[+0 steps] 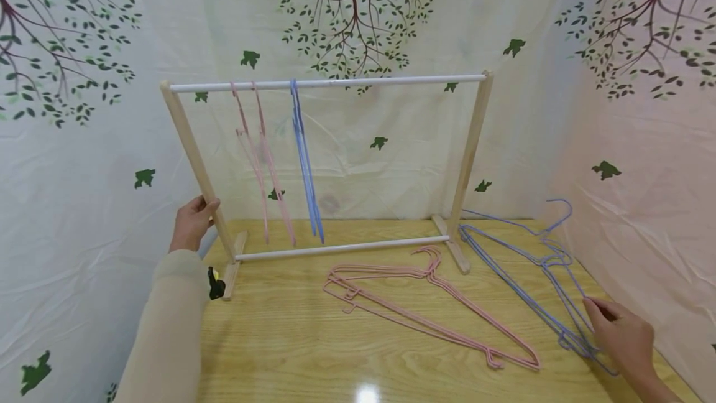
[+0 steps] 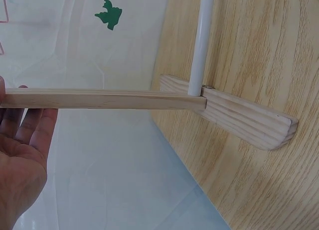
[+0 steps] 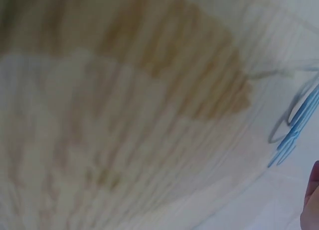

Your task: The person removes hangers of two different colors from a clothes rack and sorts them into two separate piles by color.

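A rack with wooden uprights and a white top rail stands on the table. My left hand grips its left upright, thumb on one side and fingers on the other. At the right, my right hand pinches the side of a blue hanger, whose hook end is raised above more blue hangers on the table. From the rail hang two pink hangers and, close together, blue hangers. Several pink hangers lie stacked in front of the rack.
The wood-grain table meets leaf-patterned cloth at the back and sides. A small black object sits by the rack's left foot. A white lower bar joins the uprights. The right wrist view is mostly blurred.
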Demonstrator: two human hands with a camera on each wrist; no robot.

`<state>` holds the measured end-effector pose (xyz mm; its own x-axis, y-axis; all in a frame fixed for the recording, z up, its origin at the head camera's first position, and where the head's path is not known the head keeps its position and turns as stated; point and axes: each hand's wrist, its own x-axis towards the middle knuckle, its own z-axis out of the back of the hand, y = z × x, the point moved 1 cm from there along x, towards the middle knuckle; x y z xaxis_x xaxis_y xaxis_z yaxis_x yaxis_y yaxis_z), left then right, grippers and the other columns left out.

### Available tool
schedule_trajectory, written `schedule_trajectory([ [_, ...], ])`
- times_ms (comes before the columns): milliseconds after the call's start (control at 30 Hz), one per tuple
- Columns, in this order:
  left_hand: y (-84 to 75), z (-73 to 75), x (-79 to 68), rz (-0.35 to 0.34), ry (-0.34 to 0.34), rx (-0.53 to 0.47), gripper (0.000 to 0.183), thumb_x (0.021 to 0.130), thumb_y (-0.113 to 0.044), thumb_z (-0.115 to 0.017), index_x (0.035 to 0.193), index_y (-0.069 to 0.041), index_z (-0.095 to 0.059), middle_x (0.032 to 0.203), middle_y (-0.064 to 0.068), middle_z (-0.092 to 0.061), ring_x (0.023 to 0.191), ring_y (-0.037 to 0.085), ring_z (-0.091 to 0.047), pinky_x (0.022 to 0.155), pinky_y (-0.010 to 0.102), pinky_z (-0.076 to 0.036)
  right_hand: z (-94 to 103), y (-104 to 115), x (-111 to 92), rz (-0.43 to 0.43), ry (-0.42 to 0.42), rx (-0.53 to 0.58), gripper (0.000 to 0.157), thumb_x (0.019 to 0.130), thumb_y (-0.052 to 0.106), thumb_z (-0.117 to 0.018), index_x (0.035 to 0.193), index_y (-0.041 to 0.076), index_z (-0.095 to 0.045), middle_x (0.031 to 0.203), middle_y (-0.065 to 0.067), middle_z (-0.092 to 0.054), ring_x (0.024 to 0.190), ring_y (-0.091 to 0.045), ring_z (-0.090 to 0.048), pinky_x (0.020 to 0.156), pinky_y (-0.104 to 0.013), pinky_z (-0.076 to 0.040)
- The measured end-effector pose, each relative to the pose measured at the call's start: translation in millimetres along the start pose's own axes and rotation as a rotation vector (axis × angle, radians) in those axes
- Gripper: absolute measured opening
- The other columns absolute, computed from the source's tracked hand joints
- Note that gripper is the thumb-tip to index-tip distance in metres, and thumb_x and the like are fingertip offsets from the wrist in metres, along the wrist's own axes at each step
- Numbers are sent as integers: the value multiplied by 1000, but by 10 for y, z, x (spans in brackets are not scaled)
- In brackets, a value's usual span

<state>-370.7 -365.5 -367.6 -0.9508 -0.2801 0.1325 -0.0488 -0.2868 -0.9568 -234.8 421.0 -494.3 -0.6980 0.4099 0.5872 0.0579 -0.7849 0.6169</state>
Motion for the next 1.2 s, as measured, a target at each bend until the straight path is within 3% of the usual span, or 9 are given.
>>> schedule_trajectory([
  [67,-3,0,-7,-6,0,-2,58,106,-31,-46,156,-5,-30,152,23,-38,138,38,-38,111,53,-36,4,-50,17,-12,39,-56,20,86,20,-74,86,1,-79,67,44,-50,66,29,-38,59,-11,-36],
  [100,-9,-2,-13,-10,1,-5,58,106,-31,-46,155,-5,-30,152,24,-38,138,38,-38,111,53,-36,7,-71,25,-10,63,-85,25,88,23,-72,88,-1,-78,67,36,-59,66,22,-48,60,-17,-40],
  [200,-10,0,-11,-18,4,-3,58,106,-30,-46,155,-4,-30,152,24,-38,137,39,-38,111,53,-36,30,-127,62,-11,171,-156,33,94,27,-65,98,-4,-76,82,-5,-76,77,-21,-70,68,-40,-47],
  [267,-13,-1,-10,-26,4,-6,57,106,-29,-47,154,-3,-32,151,24,-39,137,39,-39,110,53,-36,44,-156,89,-15,269,-189,40,98,30,-59,107,-7,-72,98,-29,-69,89,-51,-64,71,-53,-47],
  [300,-11,0,-7,-28,3,-3,57,106,-30,-47,154,-2,-32,151,24,-39,137,39,-39,110,53,-37,51,-169,104,-20,310,-204,42,100,31,-56,110,-8,-70,103,-31,-67,94,-57,-58,72,-58,-46],
  [433,3,7,1,-33,6,-7,57,106,-30,-47,153,-2,-34,151,25,-39,136,39,-39,109,52,-38,69,-200,177,-39,371,-252,45,102,31,-52,119,-9,-64,112,-34,-63,96,-59,-56,69,-60,-46],
  [700,18,27,-13,-38,9,-15,58,106,-32,-47,153,-1,-35,150,26,-40,136,39,-39,110,53,-38,28,-105,266,-1,298,-220,41,101,28,-51,118,-6,-67,113,-31,-65,101,-57,-56,74,-59,-43],
  [1000,7,21,-6,-24,7,-15,58,106,-32,-47,153,-2,-34,150,25,-40,136,38,-40,110,52,-37,-84,169,295,-4,220,-165,36,99,24,-55,113,-5,-70,99,-26,-71,91,-49,-62,71,-53,-44],
  [1200,-5,16,-4,-11,-9,-8,57,106,-32,-47,153,-3,-35,150,24,-40,136,37,-40,110,52,-37,-264,460,304,0,181,-79,34,99,23,-57,113,-4,-71,103,-27,-70,94,-47,-62,75,-52,-45],
])
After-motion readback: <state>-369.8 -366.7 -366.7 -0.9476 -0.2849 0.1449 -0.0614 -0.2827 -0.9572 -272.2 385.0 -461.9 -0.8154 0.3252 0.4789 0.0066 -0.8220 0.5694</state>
